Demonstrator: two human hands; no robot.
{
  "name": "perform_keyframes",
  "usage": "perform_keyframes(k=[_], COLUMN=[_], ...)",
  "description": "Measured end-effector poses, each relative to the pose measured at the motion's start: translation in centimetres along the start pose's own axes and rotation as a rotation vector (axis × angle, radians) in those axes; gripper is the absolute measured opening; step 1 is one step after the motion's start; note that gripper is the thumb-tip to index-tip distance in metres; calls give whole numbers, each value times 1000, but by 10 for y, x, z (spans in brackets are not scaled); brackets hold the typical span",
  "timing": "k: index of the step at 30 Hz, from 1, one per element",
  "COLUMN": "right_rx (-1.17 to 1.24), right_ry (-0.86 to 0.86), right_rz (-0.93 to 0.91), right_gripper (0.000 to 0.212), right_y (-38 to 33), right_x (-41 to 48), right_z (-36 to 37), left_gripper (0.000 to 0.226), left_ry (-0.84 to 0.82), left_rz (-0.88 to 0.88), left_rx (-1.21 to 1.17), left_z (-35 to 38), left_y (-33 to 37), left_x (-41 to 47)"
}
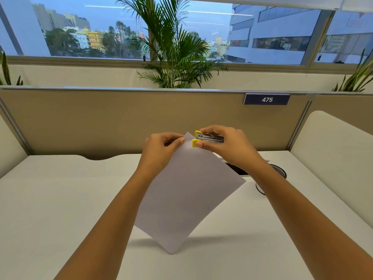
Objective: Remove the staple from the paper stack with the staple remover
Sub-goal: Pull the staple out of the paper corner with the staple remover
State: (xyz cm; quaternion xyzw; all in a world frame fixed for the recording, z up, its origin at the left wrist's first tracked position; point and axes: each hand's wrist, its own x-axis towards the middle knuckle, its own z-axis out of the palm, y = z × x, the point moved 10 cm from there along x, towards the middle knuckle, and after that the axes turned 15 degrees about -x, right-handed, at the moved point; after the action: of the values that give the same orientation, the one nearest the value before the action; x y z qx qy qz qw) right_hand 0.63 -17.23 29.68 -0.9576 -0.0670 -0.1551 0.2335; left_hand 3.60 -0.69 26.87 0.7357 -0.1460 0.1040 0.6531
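The left hand (164, 147) pinches the far corner of the white paper stack (187, 190) in the air, keeping it steady, so the right hand (224, 145), fingers squeezing the yellow and silver metal staple remover (203, 138), can bite there.

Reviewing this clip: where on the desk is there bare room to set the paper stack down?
The desk is bare left of the left hand, out to the side panel, and in front under the raised paper stack. The right side is more crowded: a mesh holder and cable slot sit behind the right hand, which holds the staple remover.
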Motion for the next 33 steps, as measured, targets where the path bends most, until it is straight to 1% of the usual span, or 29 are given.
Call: perform_keyframes(k=[6, 11, 15, 19, 22, 25, 28, 31, 33], right_rx=[-34, 27, 25, -28, -87, -115, -240, -175, -210], right_ry=[-49, -70, -65, 4, 112, 151, 88, -63, -100], right_rz=[-34, -29, -34, -46, -48, -48, -32, -22, -60], right_gripper=[47, 43, 44, 44, 39, 35, 36, 39, 41], right_y=[-6, -3, 3, 3, 2, 3, 7, 12, 11], right_x=[3, 0, -1, -1, -1, -3, -2, 4, 8], right_z=[-1, 8, 12, 6, -6, -13, -9, 8, 17], left_gripper=[13, 14, 13, 13, 13, 14, 16, 18, 18], left_ry=[-24, -28, -31, -41, -39, -34, -39, -39, -36], left_rz=[-3, -15, -14, -34, -49, -60, -66, -68, -58], left_rx=[4, -10, -1, -13, -1, 4, 13, 2, 2], left_z=[0, 1, 1, 2, 2, 0, 0, 1, 1], left_y=[0, 0, -1, -3, -5, -7, -7, -8, -7], left_x=[0, 0, 0, 0, 0, 0, 0, 1, 2])
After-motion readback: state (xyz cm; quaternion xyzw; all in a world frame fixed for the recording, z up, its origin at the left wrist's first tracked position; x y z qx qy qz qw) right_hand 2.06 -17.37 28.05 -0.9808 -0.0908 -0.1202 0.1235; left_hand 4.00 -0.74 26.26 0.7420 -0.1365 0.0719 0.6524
